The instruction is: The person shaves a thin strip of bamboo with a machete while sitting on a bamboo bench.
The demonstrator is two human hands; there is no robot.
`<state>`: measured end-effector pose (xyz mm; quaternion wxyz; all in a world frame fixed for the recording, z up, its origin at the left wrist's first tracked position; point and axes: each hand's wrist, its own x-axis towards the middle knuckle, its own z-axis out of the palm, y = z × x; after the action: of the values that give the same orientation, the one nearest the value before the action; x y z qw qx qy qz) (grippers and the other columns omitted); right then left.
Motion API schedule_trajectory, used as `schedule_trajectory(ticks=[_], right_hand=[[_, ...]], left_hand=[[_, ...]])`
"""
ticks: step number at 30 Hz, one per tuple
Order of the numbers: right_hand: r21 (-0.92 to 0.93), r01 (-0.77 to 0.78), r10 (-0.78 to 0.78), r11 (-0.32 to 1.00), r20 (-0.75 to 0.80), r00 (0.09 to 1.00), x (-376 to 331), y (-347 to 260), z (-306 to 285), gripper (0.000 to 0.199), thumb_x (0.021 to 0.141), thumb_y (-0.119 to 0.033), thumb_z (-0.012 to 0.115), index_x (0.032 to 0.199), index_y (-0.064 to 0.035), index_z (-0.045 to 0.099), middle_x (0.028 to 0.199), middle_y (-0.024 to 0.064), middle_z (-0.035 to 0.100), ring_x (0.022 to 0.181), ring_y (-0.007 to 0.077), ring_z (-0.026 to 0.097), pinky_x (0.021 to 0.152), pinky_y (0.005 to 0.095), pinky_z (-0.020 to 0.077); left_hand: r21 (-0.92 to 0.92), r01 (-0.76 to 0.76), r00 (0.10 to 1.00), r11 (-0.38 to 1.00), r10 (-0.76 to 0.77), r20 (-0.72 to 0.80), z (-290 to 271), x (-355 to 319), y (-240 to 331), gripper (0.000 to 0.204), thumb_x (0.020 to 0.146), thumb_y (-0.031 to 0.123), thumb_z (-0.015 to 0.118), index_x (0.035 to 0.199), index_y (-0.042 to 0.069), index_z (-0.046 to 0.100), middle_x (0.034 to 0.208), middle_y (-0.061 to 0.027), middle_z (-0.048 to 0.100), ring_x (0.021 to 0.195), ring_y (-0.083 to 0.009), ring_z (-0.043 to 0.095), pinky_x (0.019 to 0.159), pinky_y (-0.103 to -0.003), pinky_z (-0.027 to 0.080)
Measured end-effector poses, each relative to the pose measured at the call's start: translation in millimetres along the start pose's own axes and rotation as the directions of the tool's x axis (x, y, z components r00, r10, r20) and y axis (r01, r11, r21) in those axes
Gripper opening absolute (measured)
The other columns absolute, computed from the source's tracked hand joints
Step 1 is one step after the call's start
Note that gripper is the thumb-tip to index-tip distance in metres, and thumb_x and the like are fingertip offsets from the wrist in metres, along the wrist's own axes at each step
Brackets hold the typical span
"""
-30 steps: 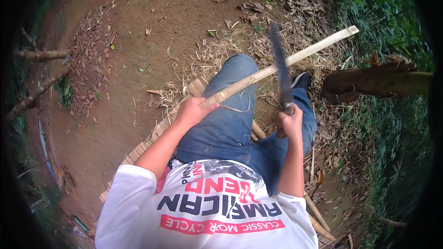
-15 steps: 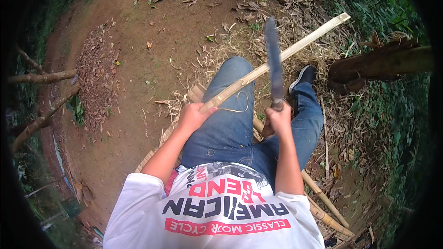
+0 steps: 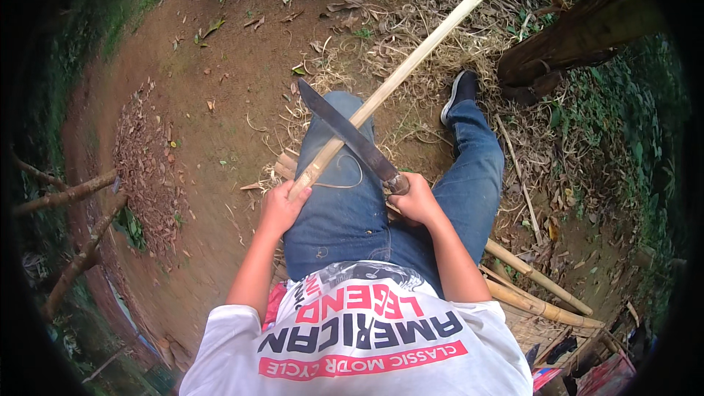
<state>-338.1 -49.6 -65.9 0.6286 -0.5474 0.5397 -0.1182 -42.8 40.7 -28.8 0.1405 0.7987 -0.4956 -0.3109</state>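
The head view is showing the left hand [image 3: 282,209] grasping the near end of a wooden strip [image 3: 396,86], which is slanting away over the left thigh [image 3: 334,227]. A knife [image 3: 367,152] is crossing it, perhaps touching; the right hand [image 3: 418,200] is clenching the handle [image 3: 398,184].

Bare brown ground [image 3: 227,88], bearing pale curled shavings [image 3: 341,55] beyond the grip of the left hand [image 3: 281,209] and a patch of dry leaves [image 3: 149,172] well to its left. Right of the grip of the right hand [image 3: 416,199], a thin stick [image 3: 521,180] lies over scattered leaf litter [image 3: 561,198]. Bamboo poles [image 3: 539,309] lie nearer the body, right of that grip, beside a pale slatted surface [image 3: 515,324].
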Motion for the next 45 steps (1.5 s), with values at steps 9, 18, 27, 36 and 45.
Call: schedule_trajectory(ticks=[9,18,27,36,45], right_hand=[[0.226,-0.116,0.146,0.967,-0.119,0.982,12.3,-11.5,-8.4,0.025,0.072,-0.004,0.072,0.095,0.0018,0.062,0.071,0.0099,0.064,0.057,0.0195,0.061,0.053,0.0348,0.0473],[-0.16,0.075,-0.069,0.984,0.043,0.997,7.6,-35.9,20.4,0.027,0.069,-0.003,0.065,0.096,0.0009,0.067,0.086,0.0196,0.071,0.081,0.0315,0.069,0.076,0.0402,0.0524],[-0.059,0.024,-0.04,0.998,-0.278,0.96,27.0,-40.6,5.9,0.014,0.07,0.001,0.062,0.084,0.002,0.06,0.065,0.0054,0.058,0.061,0.0133,0.055,0.057,0.0344,0.0448],[-0.007,-0.074,0.07,0.997,-0.264,0.962,31.2,-40.7,-11.2,0.014,0.068,0.004,0.063,0.081,0.0004,0.058,0.067,0.0036,0.057,0.059,0.0128,0.052,0.057,0.0316,0.0438],[0.09,-0.156,0.173,0.984,-0.221,0.96,28.7,-52.9,-14.2,0.014,0.068,0.005,0.062,0.082,0.0012,0.059,0.065,0.0024,0.057,0.058,0.0122,0.053,0.054,0.0304,0.0431]], left_hand=[[0.164,0.115,0.993,0.98,-0.117,0.002,-25.8,-32.6,14.6,0.054,0.081,0.056,0.068,0.087,0.002,0.064,0.075,-0.0233,0.065,0.075,-0.0435,0.064,0.065,-0.047,0.05],[-0.03,-0.002,0.998,1.0,0.003,0.055,-10.7,-12.8,0.2,0.048,0.085,0.047,0.07,0.088,0.0,0.064,0.072,-0.0242,0.064,0.071,-0.0437,0.063,0.062,-0.045,0.049],[-0.038,-0.015,0.999,0.999,0.017,0.048,-7.0,-5.8,-4.2,0.055,0.084,0.054,0.068,0.08,0.0,0.06,0.066,-0.0251,0.061,0.066,-0.0434,0.063,0.059,-0.046,0.049],[-0.047,-0.002,0.999,0.999,0.004,0.048,-7.0,-6.7,-2.4,0.052,0.083,0.049,0.071,0.078,-0.001,0.057,0.064,-0.0238,0.059,0.063,-0.0422,0.061,0.057,-0.045,0.047],[-0.005,0.011,0.999,1.0,-0.011,0.04,-6.2,-7.0,-1.0,0.06,0.082,0.06,0.066,0.079,0.0,0.061,0.064,-0.0231,0.062,0.066,-0.0425,0.064,0.059,-0.048,0.051]])
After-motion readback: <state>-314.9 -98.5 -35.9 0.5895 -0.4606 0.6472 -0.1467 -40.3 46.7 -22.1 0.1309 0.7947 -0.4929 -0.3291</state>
